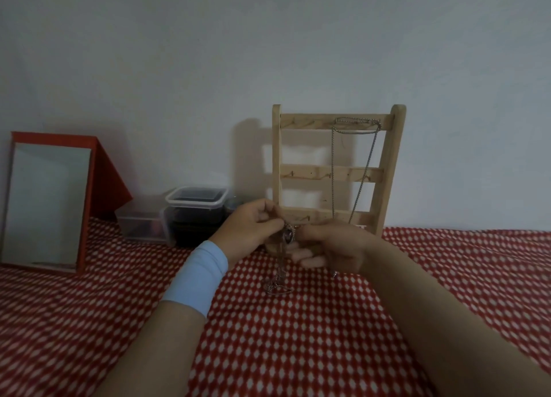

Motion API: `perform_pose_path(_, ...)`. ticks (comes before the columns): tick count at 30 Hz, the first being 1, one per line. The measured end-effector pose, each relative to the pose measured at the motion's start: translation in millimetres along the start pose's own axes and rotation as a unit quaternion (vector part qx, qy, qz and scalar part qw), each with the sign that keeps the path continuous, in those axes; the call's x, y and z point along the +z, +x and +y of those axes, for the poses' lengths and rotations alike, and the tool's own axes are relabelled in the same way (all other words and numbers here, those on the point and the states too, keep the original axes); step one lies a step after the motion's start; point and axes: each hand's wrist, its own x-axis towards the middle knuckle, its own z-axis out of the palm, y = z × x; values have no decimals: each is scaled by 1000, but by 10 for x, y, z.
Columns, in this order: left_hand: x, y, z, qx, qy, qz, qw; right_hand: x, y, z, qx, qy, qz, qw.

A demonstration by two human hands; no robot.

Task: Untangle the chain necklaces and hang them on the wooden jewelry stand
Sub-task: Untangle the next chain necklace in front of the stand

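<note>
Necklace [288, 236] pinched by left hand [250, 228] and right hand [335, 247], near side of stand [310, 173]; chain [333, 170] hangs on its right.

i see a wide, light blue band [196, 280] wrapped snugly round my left wrist, just behind the left hand [252, 229]. it looks smooth and plain, one flat colour. my right hand [337, 247] and forearm are bare.

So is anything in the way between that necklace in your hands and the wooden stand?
Nothing visible is. The left hand and right hand pinch the necklace just in front of the wooden stand. One hung chain already drapes from the top rail's right side; its left part looks free.
</note>
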Motion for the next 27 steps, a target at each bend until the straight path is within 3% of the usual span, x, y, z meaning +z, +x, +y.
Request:
perform_pose_path(6, -46, -34, 114, 19, -28, -46, 998, -4, 8, -4, 19, 78, -37, 996)
perform_pose_path(9, -67, -62, 155, 63, 46, -72, 994, -4, -5, -8, 4, 94, -52, 994)
perform_pose_path(20, -43, -32, 145, 132, 185, 31, 973, 15, -45, -36, -64, 112, -35, 991)
perform_pose_path(23, 8, -20, 114, 158, 146, 58, 975, 2, -58, -37, -53, 126, -46, 990)
perform_pose_path(27, 93, -17, 95, 123, 60, 33, 990, -3, -72, -40, -42, 82, -65, 994)
